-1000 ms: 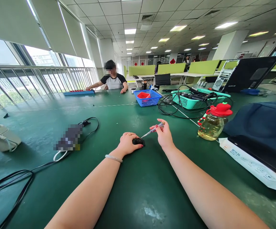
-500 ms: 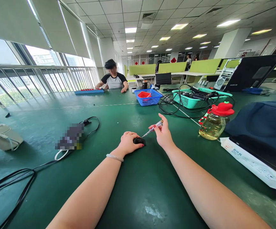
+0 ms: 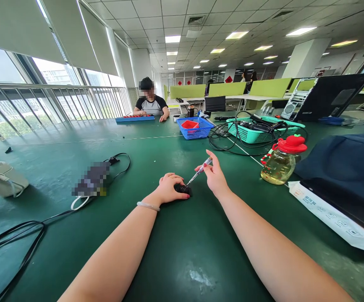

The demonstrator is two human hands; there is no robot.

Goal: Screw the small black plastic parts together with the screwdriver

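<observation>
My left hand (image 3: 168, 188) is closed over a small black part (image 3: 182, 189) that rests on the green table (image 3: 182, 251), pinning it down. My right hand (image 3: 213, 176) pinches a thin screwdriver (image 3: 200, 171) with a clear handle. Its metal tip slants down to the left and meets the top of the black part. A pale bangle circles my left wrist.
A glass jar with a red lid (image 3: 281, 160) stands right of my hands, beside a dark cloth bag (image 3: 345, 163) and a white packet (image 3: 329, 216). Blue basket (image 3: 195, 128) and teal basket with cables (image 3: 257, 128) lie farther back. Black cables (image 3: 18, 239) run at left. A person sits at the far end (image 3: 150, 105).
My right hand has tilted the screwdriver handle a little higher and to the left. My left hand keeps its hold on the black part.
</observation>
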